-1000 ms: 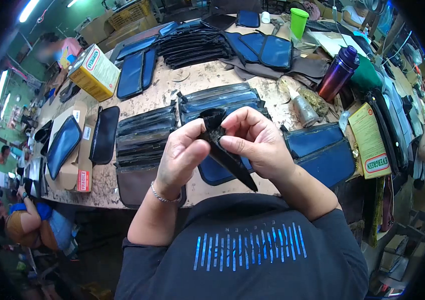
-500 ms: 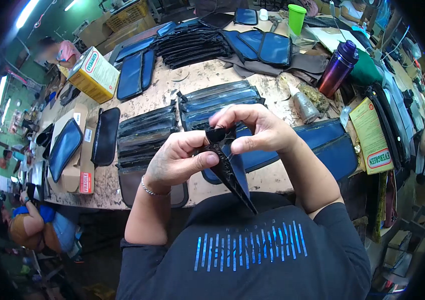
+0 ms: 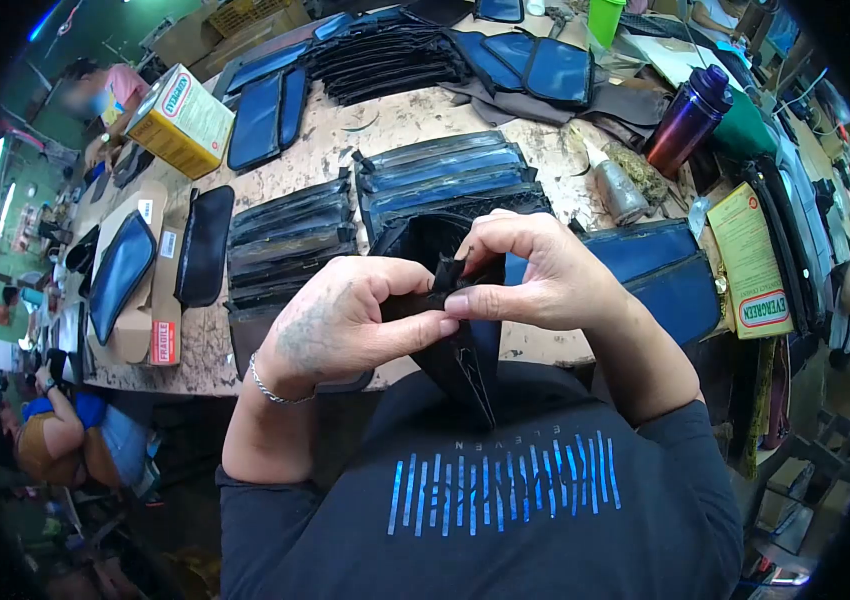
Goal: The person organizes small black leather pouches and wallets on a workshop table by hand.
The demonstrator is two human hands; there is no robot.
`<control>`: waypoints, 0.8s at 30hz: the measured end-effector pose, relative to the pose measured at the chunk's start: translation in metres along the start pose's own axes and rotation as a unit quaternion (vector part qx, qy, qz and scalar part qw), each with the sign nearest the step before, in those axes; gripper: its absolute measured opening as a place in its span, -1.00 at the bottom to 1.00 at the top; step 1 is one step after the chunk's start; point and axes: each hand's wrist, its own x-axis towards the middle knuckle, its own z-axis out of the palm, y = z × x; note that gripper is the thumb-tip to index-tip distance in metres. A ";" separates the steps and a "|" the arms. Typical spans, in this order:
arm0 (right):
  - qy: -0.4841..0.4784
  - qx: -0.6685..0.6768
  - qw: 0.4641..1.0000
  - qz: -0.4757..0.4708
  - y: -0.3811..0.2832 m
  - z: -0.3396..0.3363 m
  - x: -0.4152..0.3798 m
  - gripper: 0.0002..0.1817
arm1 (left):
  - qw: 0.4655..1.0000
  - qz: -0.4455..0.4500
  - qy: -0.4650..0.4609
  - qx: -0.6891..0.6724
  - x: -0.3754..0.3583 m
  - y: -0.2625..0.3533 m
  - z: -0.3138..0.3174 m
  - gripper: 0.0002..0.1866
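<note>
A black leather-like pouch (image 3: 467,372) hangs in front of my chest, its narrow end pointing down toward my shirt. My left hand (image 3: 340,315) pinches its upper edge between thumb and fingers. Close beside it, my right hand (image 3: 535,275) grips the same edge, the two thumbs nearly touching. A small dark tab sticks up between the fingertips; its details are hard to make out. Behind the hands lie rows of folded black and blue panels (image 3: 445,172), with another dark row (image 3: 290,232) to their left. Blue panels (image 3: 645,275) lie beyond my right forearm.
A yellow-white can (image 3: 185,120), a cardboard box (image 3: 135,335) and a black panel (image 3: 207,245) stand or lie at left. A dark stack (image 3: 385,65) is at the back. At right are a grey bottle (image 3: 620,190), a purple flask (image 3: 687,125) and another can (image 3: 750,265). A person (image 3: 110,95) works beyond.
Both hands have come together on the pouch's upper edge, the right thumb moving in beside the left. The pouch has turned, showing more of its opening. The view has shifted slightly.
</note>
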 end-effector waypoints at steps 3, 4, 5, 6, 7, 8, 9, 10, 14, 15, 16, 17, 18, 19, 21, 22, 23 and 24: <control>-0.022 0.064 0.998 0.013 0.001 0.000 0.000 -0.73 | 0.999 0.022 -0.002 -0.047 0.002 -0.009 0.004 -0.78; -0.030 0.124 0.990 0.061 -0.001 -0.001 0.000 -0.74 | 0.999 0.022 -0.003 -0.047 0.002 -0.009 0.003 -0.78; -0.037 0.184 0.976 0.108 -0.002 -0.001 0.000 -0.75 | 0.997 0.010 -0.011 -0.072 0.002 -0.008 0.002 -0.79; -0.035 0.184 0.976 0.108 -0.002 -0.001 0.001 -0.75 | 0.995 -0.002 -0.020 -0.096 0.003 -0.007 0.001 -0.81; -0.038 0.181 0.979 0.087 -0.001 -0.002 0.001 -0.75 | 0.995 -0.002 -0.021 -0.095 0.004 -0.010 0.000 -0.81; -0.041 0.178 0.981 0.066 -0.001 -0.002 0.001 -0.75 | 0.990 0.024 -0.032 -0.135 0.005 -0.015 0.001 -0.84; -0.040 0.179 0.981 0.066 0.000 -0.002 0.001 -0.75 | 0.983 0.048 -0.043 -0.174 0.006 -0.020 0.001 -0.86; -0.034 0.157 0.987 0.030 0.001 -0.002 0.001 -0.74 | 0.983 0.048 -0.043 -0.174 0.007 -0.025 0.001 -0.86; 0.021 0.135 0.989 -0.057 0.005 0.002 0.002 -0.73 | 0.951 0.075 -0.052 -0.294 0.010 -0.037 0.005 -0.94; 0.015 0.112 0.989 -0.099 0.010 0.002 0.003 -0.77 | 0.942 0.056 -0.049 -0.328 0.010 -0.038 0.006 -0.94; 0.015 0.112 0.989 -0.100 0.011 0.002 0.003 -0.77 | 0.931 0.037 -0.045 -0.361 0.011 -0.039 0.007 -0.94; 0.019 0.115 0.990 -0.079 0.010 0.004 0.003 -0.82 | 0.931 0.037 -0.045 -0.361 0.011 -0.036 0.008 -0.94; 0.022 0.118 0.991 -0.058 0.010 0.005 0.001 -0.86 | 0.932 0.029 -0.044 -0.359 0.011 -0.032 0.009 -0.94; 0.018 0.153 0.988 0.003 0.006 0.006 0.000 -0.92 | 0.933 0.021 -0.042 -0.357 0.011 -0.030 0.010 -0.94; 0.007 0.222 0.972 0.078 0.003 0.008 0.000 -0.92 | 0.945 0.036 -0.053 -0.322 0.012 -0.034 0.008 -0.94; -0.004 0.289 0.945 0.151 0.002 0.008 0.000 -0.93 | 0.955 0.051 -0.065 -0.285 0.013 -0.036 0.007 -0.94; -0.010 0.311 0.936 0.164 0.001 0.007 0.000 -0.92 | 0.955 0.050 -0.066 -0.285 0.014 -0.038 0.007 -0.94; -0.009 0.311 0.936 0.164 0.002 0.007 0.000 -0.92 | 0.960 0.065 -0.065 -0.265 0.015 -0.041 0.008 -0.94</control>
